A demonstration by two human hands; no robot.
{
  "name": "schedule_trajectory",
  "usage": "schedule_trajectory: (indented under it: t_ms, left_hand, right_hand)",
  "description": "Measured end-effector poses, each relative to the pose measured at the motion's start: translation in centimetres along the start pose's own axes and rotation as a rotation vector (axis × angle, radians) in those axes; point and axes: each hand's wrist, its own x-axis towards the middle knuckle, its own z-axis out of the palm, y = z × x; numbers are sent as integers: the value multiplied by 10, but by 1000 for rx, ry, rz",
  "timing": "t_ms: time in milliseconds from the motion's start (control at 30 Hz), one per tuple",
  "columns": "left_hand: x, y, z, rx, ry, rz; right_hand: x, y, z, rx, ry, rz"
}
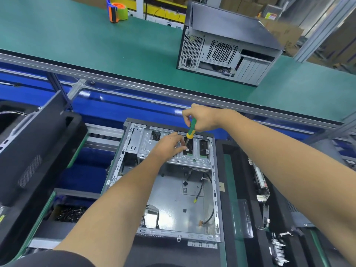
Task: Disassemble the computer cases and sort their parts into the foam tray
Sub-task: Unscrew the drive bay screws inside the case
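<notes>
Screwdriver (pixel 191 128) above open case (pixel 169 199)

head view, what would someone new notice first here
First, the two bare arms reaching into the open computer case in the middle: the right hand grips a green and yellow screwdriver pointed down at the metal drive bracket, where the left hand rests. Beyond, a second, closed case stands on the green conveyor belt, with an orange tape dispenser at its far edge.

Right hand (pixel 202 119) grips screwdriver (pixel 191 130) over open case (pixel 167 189).
</notes>
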Motion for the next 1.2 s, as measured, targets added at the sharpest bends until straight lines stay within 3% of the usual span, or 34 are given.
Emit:
schedule_trajectory:
  t_ms: [267,567,767,867,1067,1133,1200]
  left_hand:
    - [1,3,-2,23,-11,-39]
    - [0,2,0,-41,1,-34]
    - [3,-3,3,-33,4,-47]
    - [4,-5,6,-34,3,-48]
    - [9,-13,12,-21,11,-36]
    - [9,-12,12,-12,11,-32]
    - [8,-12,11,-8,5,-39]
  right_hand:
    - [3,-5,3,-423,153,75]
    - [6,-15,9,-155,80,-13]
    - [5,-13,7,-334,151,75]
    - [9,-13,10,-439,190,23]
    - [9,-10,9,27,74,-38]
    - [8,-10,10,65,46,-51]
    - [8,-11,9,-59,70,-28]
